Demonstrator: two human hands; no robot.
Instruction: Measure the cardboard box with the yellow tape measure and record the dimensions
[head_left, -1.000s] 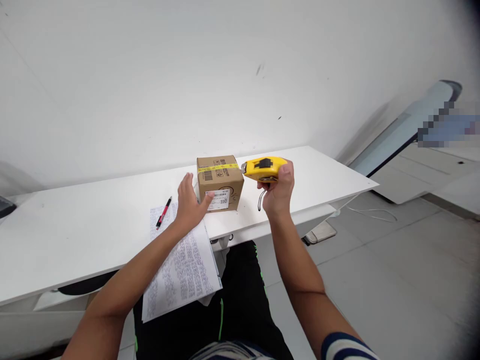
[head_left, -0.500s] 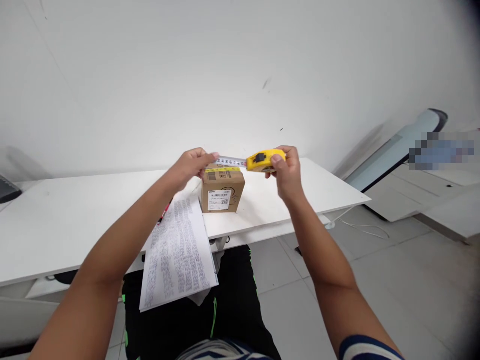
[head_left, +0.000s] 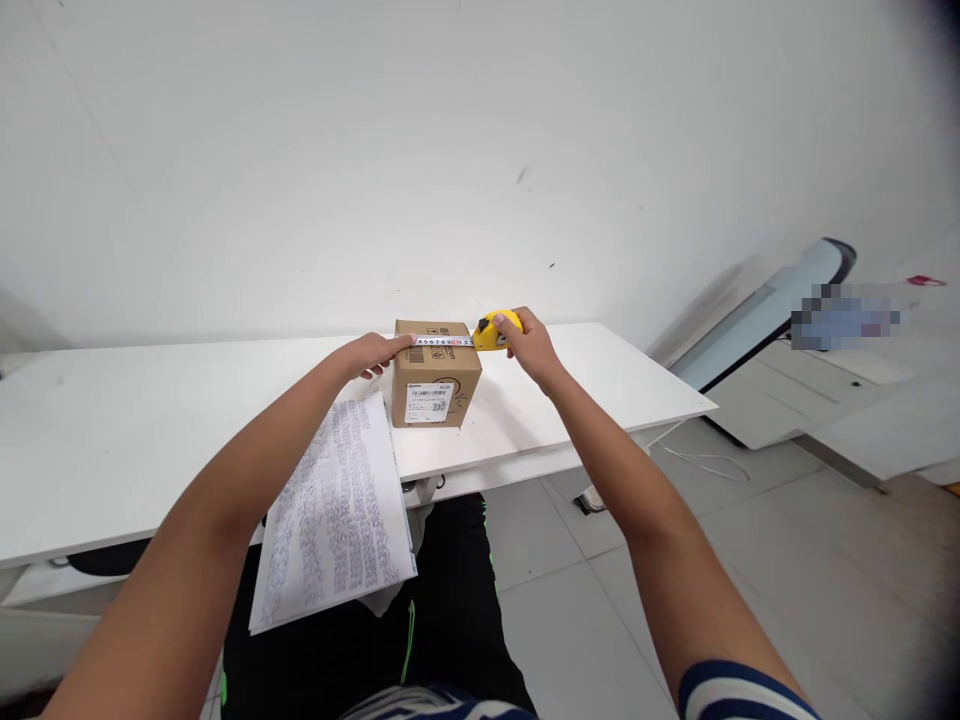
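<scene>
The box (head_left: 435,372) stood upright on the desk (head_left: 585,395), its label (head_left: 429,402) facing six o'clock. The steel blade (head_left: 442,341) ran across the box's top from nine to three o'clock. At its nine o'clock end, the left hand (head_left: 371,354) pinched it narrowly near the box's edge. At three o'clock, the right hand (head_left: 531,341) was wrapped around the yellow case (head_left: 496,329). The papers (head_left: 336,515) lay at seven o'clock from the box, overhanging the desk's near edge.
</scene>
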